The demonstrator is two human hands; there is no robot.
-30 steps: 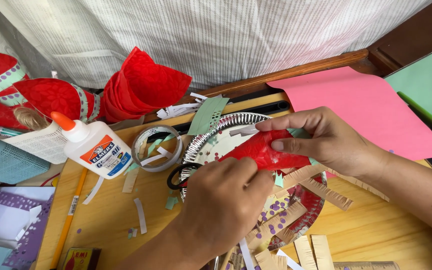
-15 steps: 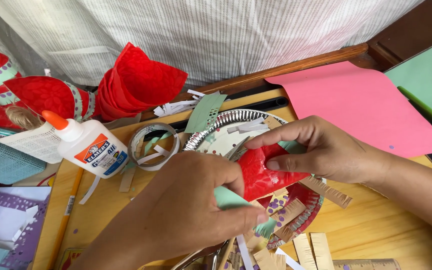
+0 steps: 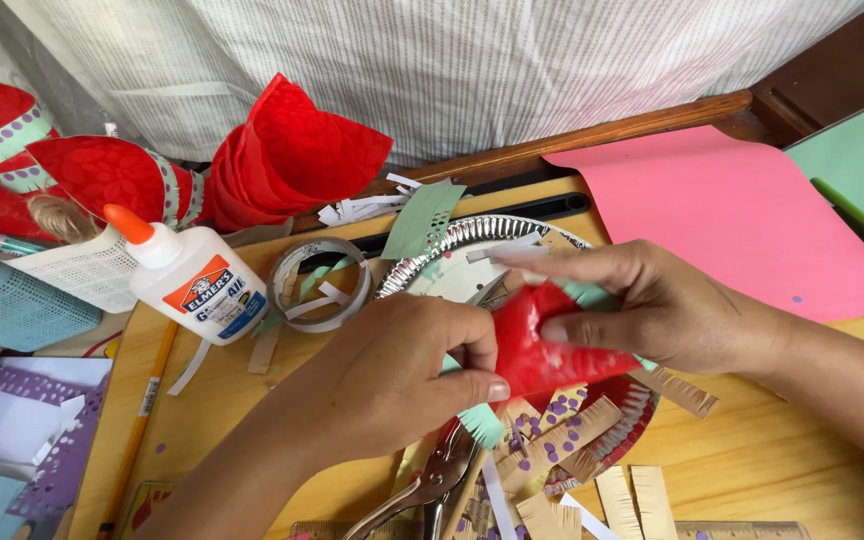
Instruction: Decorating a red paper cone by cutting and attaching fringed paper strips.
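At frame centre, the left hand (image 3: 392, 375) and right hand (image 3: 652, 305) each keep a closed pinching grip on a red paper piece (image 3: 542, 350) above the silver foil plate (image 3: 452, 245), with a white glue bottle (image 3: 192, 275) at left on the wooden tabletop (image 3: 802, 470).

White glue bottle (image 3: 192, 276) (orange cap, orange-and-blue label (image 3: 214, 296)) lying tilted, well left of left hand (image 3: 392, 375) fingers.
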